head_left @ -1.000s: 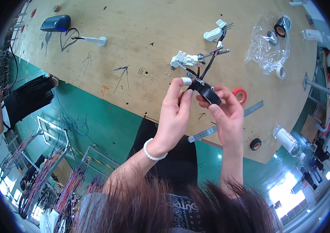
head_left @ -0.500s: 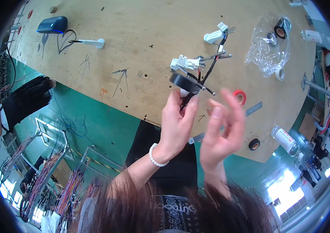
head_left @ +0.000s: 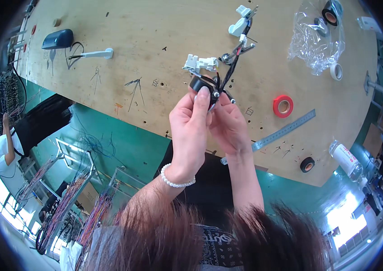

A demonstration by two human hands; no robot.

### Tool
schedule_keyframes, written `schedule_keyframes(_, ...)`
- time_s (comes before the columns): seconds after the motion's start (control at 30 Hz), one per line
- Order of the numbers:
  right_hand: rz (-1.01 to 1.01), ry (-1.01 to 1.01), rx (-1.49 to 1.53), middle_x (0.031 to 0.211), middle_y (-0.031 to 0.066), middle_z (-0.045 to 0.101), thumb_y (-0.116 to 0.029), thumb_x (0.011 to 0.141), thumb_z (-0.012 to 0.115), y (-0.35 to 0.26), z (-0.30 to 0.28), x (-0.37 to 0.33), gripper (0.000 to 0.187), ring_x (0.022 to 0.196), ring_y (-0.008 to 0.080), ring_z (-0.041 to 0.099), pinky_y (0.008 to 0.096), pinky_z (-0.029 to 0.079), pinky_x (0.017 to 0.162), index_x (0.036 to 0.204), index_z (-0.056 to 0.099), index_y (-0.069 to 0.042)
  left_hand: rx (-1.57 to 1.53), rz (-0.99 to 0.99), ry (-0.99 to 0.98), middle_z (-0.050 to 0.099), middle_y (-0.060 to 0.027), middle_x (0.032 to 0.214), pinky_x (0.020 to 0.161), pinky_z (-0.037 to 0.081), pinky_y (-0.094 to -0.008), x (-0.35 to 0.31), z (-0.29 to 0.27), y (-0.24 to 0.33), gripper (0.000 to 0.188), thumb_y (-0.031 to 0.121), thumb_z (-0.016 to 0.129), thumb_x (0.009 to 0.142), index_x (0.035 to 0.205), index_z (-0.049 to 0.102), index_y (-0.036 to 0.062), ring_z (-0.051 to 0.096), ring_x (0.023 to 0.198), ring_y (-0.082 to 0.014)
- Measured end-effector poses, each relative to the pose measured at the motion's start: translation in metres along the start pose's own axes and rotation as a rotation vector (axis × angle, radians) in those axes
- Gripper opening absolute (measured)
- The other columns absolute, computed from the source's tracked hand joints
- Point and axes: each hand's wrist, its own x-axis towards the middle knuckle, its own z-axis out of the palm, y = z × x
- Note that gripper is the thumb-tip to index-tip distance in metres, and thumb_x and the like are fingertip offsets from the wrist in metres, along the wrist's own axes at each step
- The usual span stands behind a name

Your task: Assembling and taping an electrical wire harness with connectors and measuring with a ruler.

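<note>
Black tape roll (head_left: 195,83) sits pinched in my left hand (head_left: 188,124); my right hand (head_left: 229,128) curls at the wire harness (head_left: 230,74) above the bench (head_left: 124,58), grip hidden. Wrapping looks partway: one branch covered, wires beside the white connector (head_left: 200,63) bare.

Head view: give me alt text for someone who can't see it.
A person's left hand holds a black tape roll at a dark wire bundle, the right hand close beside it, over a wooden board. A white connector sits just beyond; to the right lie a red tape roll and a ruler.
</note>
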Motion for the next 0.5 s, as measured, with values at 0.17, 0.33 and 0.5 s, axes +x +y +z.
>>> schedule_keyframes(0.17,-0.242,0.186,-0.326,0.107,0.0040,0.066,-0.005,0.087,0.070,0.020,-0.007,0.006,0.044,0.097,0.0116,0.062,0.0254,0.050,0.083,0.128,0.057,0.000,0.081,-0.018,-0.036,0.041,0.0104,0.064,0.047,0.021,-0.0201,0.002,-0.006,0.000,0.029,0.028,0.054,0.102,0.081,0.057,0.0076,0.028,0.056,0.0013)
schedule_keyframes(0.33,-0.975,0.363,-1.557,0.102,0.0113,0.066,0.009,0.077,0.072,-0.014,-0.006,-0.019,0.028,0.080,0.0178,0.064,0.0246,0.053,0.061,0.104,0.066,0.003,0.042,-0.032,-0.090,0.042,0.0091,0.068,0.050,0.024,-0.0191,-0.004,-0.012,0.004,0.017,0.018,0.053,0.099,0.085,0.053,0.0073,0.031,0.060,0.0012)
schedule_keyframes(0.5,-1.172,0.322,-1.732,0.097,0.0141,0.065,0.012,0.065,0.076,-0.022,0.037,-0.036,0.037,0.078,0.0183,0.063,0.0245,0.052,0.055,0.100,0.066,0.004,0.151,0.088,-0.221,0.045,0.0050,0.079,0.057,0.032,-0.0170,-0.011,-0.024,-0.003,0.017,-0.001,0.055,0.087,0.101,0.048,0.0037,0.036,0.068,-0.0001)
